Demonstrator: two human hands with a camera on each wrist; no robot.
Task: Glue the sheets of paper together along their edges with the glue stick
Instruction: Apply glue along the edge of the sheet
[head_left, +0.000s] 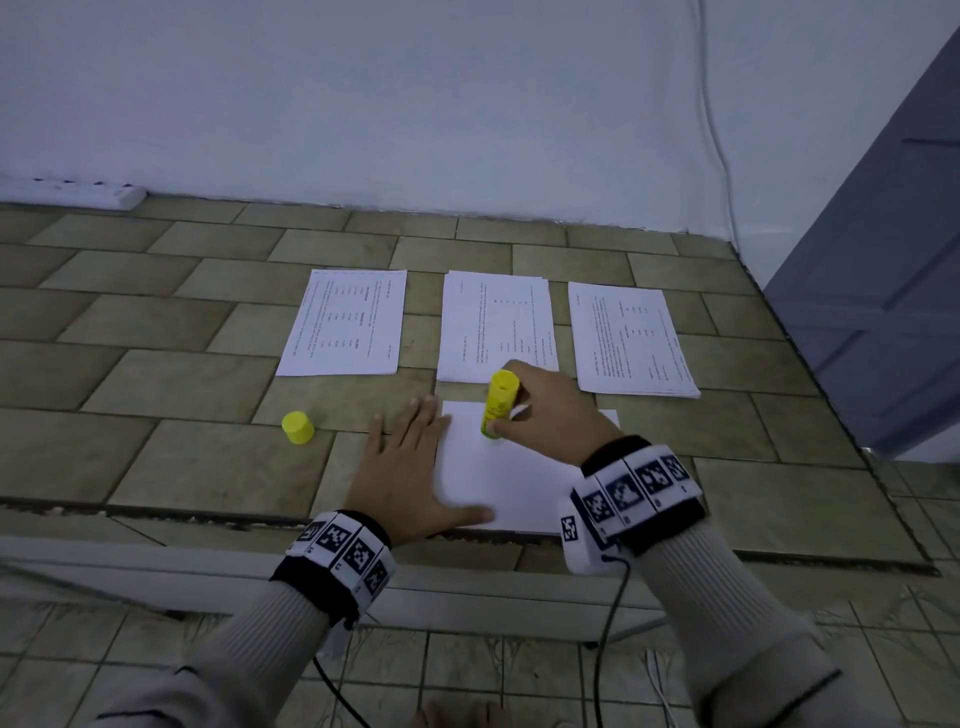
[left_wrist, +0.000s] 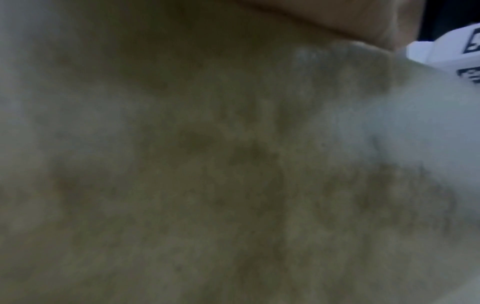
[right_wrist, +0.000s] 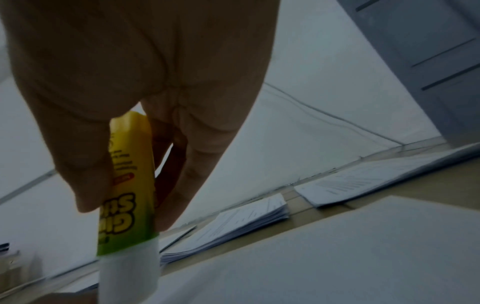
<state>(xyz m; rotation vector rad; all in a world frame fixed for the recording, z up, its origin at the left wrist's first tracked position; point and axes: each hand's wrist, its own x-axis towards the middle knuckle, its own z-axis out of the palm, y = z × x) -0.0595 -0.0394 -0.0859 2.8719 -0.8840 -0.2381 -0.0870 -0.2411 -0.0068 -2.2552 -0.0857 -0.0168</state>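
Right hand (head_left: 550, 410) grips upright glue stick (head_left: 500, 404), tip on blank sheet (head_left: 498, 478) (lower centre); left hand (head_left: 410, 462) lies flat, fingers straight, on its left edge.

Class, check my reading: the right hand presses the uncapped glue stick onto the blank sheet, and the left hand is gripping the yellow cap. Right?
Not quite. The left hand lies flat on the blank sheet; the yellow cap stands alone on the tiles to its left, per the head view. The right hand does hold the glue stick.
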